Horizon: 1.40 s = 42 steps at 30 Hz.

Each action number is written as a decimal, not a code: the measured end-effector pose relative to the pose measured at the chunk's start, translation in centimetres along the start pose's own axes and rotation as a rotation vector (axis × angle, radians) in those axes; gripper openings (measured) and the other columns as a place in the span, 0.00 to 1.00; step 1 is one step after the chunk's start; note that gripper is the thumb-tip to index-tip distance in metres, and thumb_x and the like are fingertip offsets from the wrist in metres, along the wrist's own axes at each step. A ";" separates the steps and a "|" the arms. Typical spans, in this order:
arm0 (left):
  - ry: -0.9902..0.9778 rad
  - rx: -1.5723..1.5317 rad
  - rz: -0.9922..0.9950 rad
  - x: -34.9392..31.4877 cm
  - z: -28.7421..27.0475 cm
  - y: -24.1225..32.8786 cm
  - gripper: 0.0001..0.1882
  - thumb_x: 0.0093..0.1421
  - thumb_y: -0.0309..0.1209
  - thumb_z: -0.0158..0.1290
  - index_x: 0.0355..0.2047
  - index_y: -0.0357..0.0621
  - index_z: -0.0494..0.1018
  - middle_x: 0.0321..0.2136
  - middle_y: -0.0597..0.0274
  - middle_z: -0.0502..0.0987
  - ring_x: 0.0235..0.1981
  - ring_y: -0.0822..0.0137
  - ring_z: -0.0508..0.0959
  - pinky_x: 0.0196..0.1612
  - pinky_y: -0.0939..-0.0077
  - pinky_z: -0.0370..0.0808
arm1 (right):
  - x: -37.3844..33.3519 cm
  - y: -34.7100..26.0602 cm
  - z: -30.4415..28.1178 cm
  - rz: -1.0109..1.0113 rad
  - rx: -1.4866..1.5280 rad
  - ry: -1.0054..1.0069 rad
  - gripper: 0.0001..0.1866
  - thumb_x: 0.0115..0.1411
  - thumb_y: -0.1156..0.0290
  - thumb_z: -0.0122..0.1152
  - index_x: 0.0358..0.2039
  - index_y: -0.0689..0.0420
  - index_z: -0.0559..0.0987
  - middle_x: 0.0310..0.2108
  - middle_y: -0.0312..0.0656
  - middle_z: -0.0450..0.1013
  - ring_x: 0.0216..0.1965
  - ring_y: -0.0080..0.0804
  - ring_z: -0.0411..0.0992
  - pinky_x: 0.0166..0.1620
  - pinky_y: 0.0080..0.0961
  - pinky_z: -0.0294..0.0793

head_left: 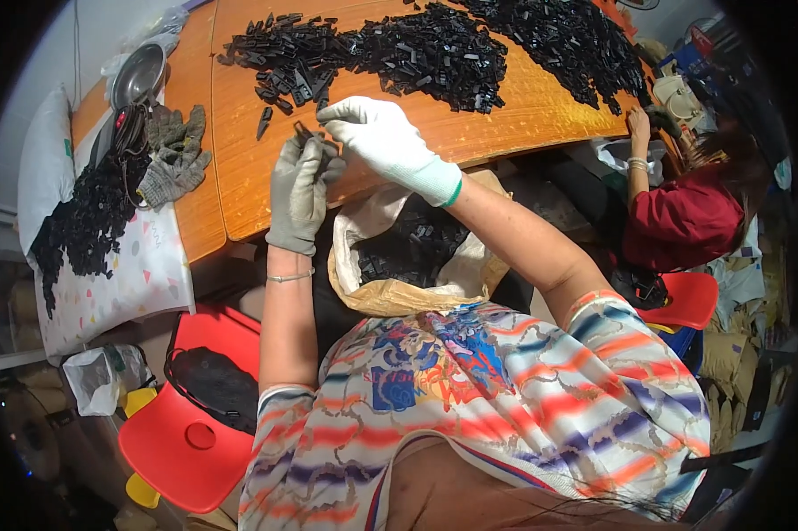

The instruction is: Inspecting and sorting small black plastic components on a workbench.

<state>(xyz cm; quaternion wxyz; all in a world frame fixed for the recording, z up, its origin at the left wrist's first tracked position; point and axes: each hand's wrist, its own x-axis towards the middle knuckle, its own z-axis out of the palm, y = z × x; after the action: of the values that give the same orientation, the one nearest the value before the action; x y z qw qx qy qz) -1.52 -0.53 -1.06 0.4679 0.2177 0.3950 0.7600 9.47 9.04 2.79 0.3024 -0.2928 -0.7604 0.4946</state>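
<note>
My left hand (299, 196), in a grey glove, is raised by the table's near edge and pinches a small black plastic part (303, 133). My right hand (372, 137), in a white glove with a green cuff, has its fingers bent together right beside that part; whether its fingertips grip something is hidden. Beyond both hands, a long pile of small black plastic parts (434, 57) is spread over the orange wooden table (240, 168). Below my wrists, a paper-and-fabric sack (386, 298) stands open in front of me with more black parts inside.
On the left lie grey knitted gloves (173, 155), a heap of black pieces (85, 221) and a metal bowl (140, 75). A red chair (191, 442) stands at lower left. To the right, a person in a dark red top (682, 217) sits at the same table.
</note>
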 end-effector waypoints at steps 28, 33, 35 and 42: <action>-0.050 0.272 0.173 -1.9 1.6 0.1 0.13 0.69 0.37 0.39 0.41 0.39 0.66 0.19 0.72 0.65 0.16 0.84 0.60 0.17 0.90 0.57 | -0.2 -0.8 0.6 -0.187 -0.109 0.117 0.11 0.59 0.70 0.59 0.41 0.59 0.79 0.33 0.38 0.78 0.30 0.18 0.74 0.35 0.17 0.74; -0.006 0.312 0.143 -1.7 1.5 0.3 0.14 0.68 0.38 0.39 0.42 0.39 0.66 0.19 0.71 0.65 0.16 0.84 0.60 0.17 0.90 0.57 | -0.6 0.0 0.9 -0.216 -0.099 0.103 0.11 0.59 0.71 0.59 0.41 0.59 0.79 0.34 0.39 0.78 0.34 0.20 0.75 0.38 0.18 0.74; 0.005 0.326 0.148 -1.7 1.4 0.3 0.14 0.68 0.38 0.39 0.42 0.39 0.67 0.19 0.71 0.65 0.15 0.84 0.60 0.17 0.90 0.57 | -0.9 0.1 1.0 -0.211 -0.074 0.110 0.11 0.59 0.70 0.59 0.42 0.58 0.79 0.34 0.39 0.78 0.33 0.20 0.75 0.38 0.18 0.74; -0.002 0.297 0.145 -1.8 2.0 0.5 0.14 0.68 0.37 0.40 0.43 0.39 0.67 0.19 0.72 0.65 0.15 0.84 0.60 0.17 0.91 0.57 | -0.9 -1.3 0.4 -0.140 -0.084 0.124 0.12 0.59 0.69 0.59 0.43 0.57 0.79 0.34 0.38 0.77 0.28 0.19 0.73 0.34 0.17 0.74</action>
<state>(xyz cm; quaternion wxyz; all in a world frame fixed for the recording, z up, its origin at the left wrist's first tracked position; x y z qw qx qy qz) 0.44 -1.46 0.54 0.3750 0.3130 0.4858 0.7249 9.50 7.70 3.73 0.3701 -0.2814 -0.7789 0.4208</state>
